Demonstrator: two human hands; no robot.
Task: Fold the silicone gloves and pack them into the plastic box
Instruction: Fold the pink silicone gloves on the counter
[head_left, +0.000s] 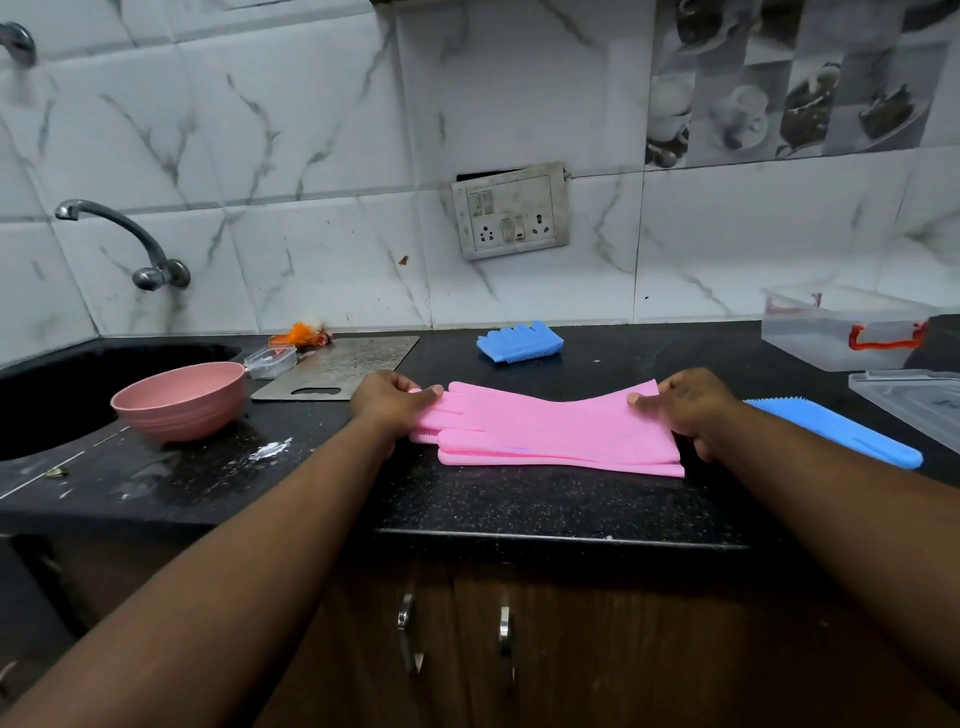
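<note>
While both arms reached across the dark table (519, 504), the person's left hand (387, 402) pinched the finger end of the pink gloves (550, 434) and the right hand (685, 405) pinched the cuff end, each grip closed with the thumb on top of the silicone. The pink gloves lay stacked, one on the other, near the table's front edge. Behind them, close to the wall, sat a folded blue glove (519, 341); just to their right lay a flat blue glove (841, 431). Farther right stood the clear plastic box (836, 332) with a red clasp, its lid (914, 400) off and lying in front of it. Left of the pink gloves were a metal cutting board (343, 366), a pink bowl (179, 397) and the sink (52, 384).
</note>
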